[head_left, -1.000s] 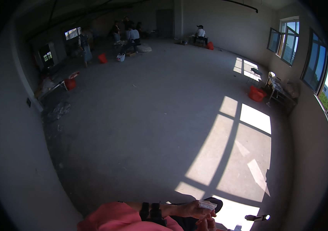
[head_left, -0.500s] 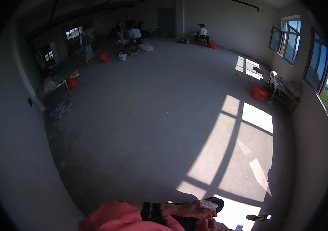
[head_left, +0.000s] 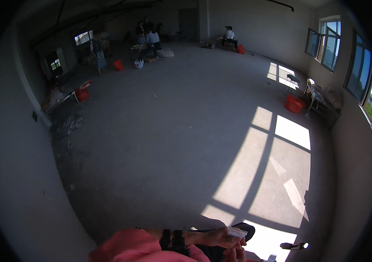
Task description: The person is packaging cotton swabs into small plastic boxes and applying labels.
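Note:
At the lower edge my left hand (head_left: 218,237) is closed on a small clear plastic bag (head_left: 237,232) with white, finely lined contents I cannot name. Just below the bag, my right hand (head_left: 235,253) has its fingers bent and pressed together. Whether anything is pinched in them is hidden. Black straps (head_left: 173,239) circle my left forearm, which comes out of a pink sleeve (head_left: 129,246). A dark rounded shape (head_left: 248,229) lies behind the bag.
A black object with a bright end (head_left: 294,246) is at the lower right. Sunlit patches lie on the concrete floor (head_left: 151,144). Red bags (head_left: 294,105), a stool (head_left: 292,79) and a cluttered table (head_left: 321,101) stand by the windows. Several people (head_left: 152,39) are far back.
My hands and the bag stay almost where they were. Far off, people at the back have shifted slightly.

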### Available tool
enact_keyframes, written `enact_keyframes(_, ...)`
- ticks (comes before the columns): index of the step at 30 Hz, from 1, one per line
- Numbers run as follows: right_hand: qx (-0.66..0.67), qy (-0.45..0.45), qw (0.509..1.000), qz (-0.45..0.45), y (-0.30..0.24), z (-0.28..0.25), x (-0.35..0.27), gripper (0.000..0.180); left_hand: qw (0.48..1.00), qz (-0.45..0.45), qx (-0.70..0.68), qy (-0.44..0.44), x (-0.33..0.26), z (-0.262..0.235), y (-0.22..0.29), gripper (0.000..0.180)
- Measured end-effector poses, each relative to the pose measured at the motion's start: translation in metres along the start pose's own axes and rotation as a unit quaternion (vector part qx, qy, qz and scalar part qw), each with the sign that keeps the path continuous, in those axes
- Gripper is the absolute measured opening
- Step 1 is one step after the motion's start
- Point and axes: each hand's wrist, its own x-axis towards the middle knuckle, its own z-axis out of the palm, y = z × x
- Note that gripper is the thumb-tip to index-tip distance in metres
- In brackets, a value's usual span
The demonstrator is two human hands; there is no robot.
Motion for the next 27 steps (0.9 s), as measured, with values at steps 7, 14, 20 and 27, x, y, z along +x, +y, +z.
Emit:
enact_keyframes(7,0.008,0.01,1.0,0.0,0.0,0.001,0.0,0.019,1.0,-0.017,-0.01,-0.002,0.001,-0.003,-0.007,0.04)
enact_keyframes(14,-0.013,0.007,1.0,0.006,-0.002,0.001,0.0,0.024,1.0,0.001,0.022,0.012,0.002,-0.002,-0.008,0.036)
enact_keyframes(20,-0.005,0.009,1.0,0.007,-0.001,0.0,0.001,0.023,1.0,-0.006,0.024,0.014,0.003,-0.003,-0.008,0.035)
enact_keyframes(27,-0.009,0.009,1.0,0.011,-0.003,-0.001,0.0,0.024,1.0,0.002,-0.015,0.003,0.004,-0.001,-0.01,0.037)
